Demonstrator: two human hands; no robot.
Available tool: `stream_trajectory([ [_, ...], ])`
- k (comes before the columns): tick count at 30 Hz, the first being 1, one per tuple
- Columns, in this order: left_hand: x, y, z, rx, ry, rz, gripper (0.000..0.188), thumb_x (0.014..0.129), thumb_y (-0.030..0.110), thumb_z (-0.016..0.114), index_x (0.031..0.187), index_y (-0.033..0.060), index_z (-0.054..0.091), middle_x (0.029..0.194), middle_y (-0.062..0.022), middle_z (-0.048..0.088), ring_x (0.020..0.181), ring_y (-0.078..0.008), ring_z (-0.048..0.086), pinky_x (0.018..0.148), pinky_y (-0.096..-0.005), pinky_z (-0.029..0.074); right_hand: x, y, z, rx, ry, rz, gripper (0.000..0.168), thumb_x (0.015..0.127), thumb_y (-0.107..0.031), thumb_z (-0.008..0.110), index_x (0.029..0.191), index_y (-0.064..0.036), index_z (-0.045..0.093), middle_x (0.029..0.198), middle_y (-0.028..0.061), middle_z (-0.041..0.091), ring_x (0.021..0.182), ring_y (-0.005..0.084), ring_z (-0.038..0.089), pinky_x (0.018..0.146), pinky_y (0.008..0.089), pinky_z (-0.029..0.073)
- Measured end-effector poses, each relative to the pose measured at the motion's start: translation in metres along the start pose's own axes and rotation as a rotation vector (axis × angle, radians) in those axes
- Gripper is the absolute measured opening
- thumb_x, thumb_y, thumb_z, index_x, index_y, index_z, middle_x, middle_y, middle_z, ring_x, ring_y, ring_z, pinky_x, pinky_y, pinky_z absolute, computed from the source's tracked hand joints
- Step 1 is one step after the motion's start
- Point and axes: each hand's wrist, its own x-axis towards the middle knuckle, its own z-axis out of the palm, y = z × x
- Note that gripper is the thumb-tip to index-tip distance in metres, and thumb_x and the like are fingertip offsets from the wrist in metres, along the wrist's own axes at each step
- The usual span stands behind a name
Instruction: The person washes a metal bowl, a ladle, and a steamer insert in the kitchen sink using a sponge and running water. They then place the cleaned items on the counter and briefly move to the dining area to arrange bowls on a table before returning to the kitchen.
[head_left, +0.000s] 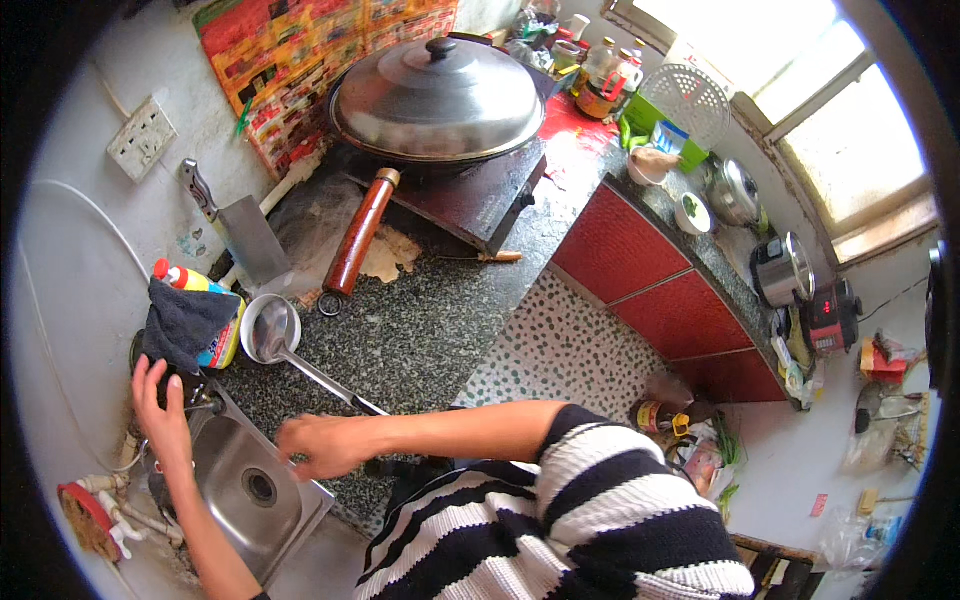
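Observation:
My left hand (162, 421) is raised beside the sink tap (204, 401), fingers apart and empty. Just above its fingertips a dark grey cloth (184, 324) hangs over a yellow detergent bottle (227, 341). My right hand (326, 448) is slightly blurred over the near edge of the stainless steel sink (225, 465); its fingers curl downward, and I cannot tell whether they hold anything. Between that hand and the bottle, a metal ladle (300, 365) rests with its head in a white bowl (250, 346). The sink basin shows its drain (259, 486).
A lidded wok (439, 97) sits on the stove (480, 202), its wooden handle (360, 236) jutting over the granite counter (420, 322). A cleaver (251, 240) leans by the wall. Pots, bowls and a rice cooker (829, 315) line the right counter. Bottles and vegetables lie on the floor.

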Motion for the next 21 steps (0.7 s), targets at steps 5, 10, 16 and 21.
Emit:
stream_trajectory([
  [5, -0.042, 0.076, -0.045, -0.396, -0.147, -0.140, 0.027, 0.093, 0.009, 0.053, 0.117, -0.0029, 0.055, 0.134, -0.0104, 0.049, 0.121, -0.0227, 0.048, 0.101, -0.0356, 0.037, -0.137, -0.012, -0.015, 0.287, 0.058, 0.115, 0.045, 0.095, -0.029, 0.054, 0.129, 0.000, 0.048, 0.126, 0.0164, 0.055, 0.118, 0.0265, 0.052, 0.100, 0.0381, 0.041],
  [10, -0.115, 0.094, -0.043, -1.592, -0.371, -0.487, 0.035, 0.094, 0.019, 0.055, 0.124, 0.0027, 0.049, 0.121, -0.0131, 0.056, 0.105, -0.0224, 0.057, 0.090, -0.0369, 0.047, -0.275, 0.004, 0.001, 1.057, 0.513, 0.401, 0.047, 0.093, -0.035, 0.053, 0.126, -0.001, 0.051, 0.123, 0.0156, 0.057, 0.108, 0.0288, 0.058, 0.095, 0.0408, 0.044],
  [16, -0.218, 0.173, 0.030, -0.017, -0.411, 0.214, 0.021, 0.077, 0.012, 0.064, 0.096, 0.0020, 0.064, 0.114, -0.0122, 0.058, 0.110, -0.0307, 0.051, 0.097, -0.0522, 0.032, -0.367, 0.050, 0.042, -0.263, 0.146, 0.995, 0.045, 0.090, -0.035, 0.054, 0.124, -0.005, 0.053, 0.109, 0.0176, 0.063, 0.103, 0.0357, 0.059, 0.085, 0.0433, 0.047],
  [21, -0.243, 0.248, 0.076, -0.498, -0.531, 0.238, 0.023, 0.079, 0.013, 0.063, 0.098, -0.0004, 0.064, 0.108, -0.0153, 0.062, 0.099, -0.0348, 0.057, 0.087, -0.0435, 0.044, -0.398, 0.052, 0.052, -0.498, 0.334, 0.839, 0.038, 0.084, -0.028, 0.059, 0.117, -0.009, 0.054, 0.106, 0.0150, 0.061, 0.101, 0.0324, 0.060, 0.083, 0.0487, 0.045],
])
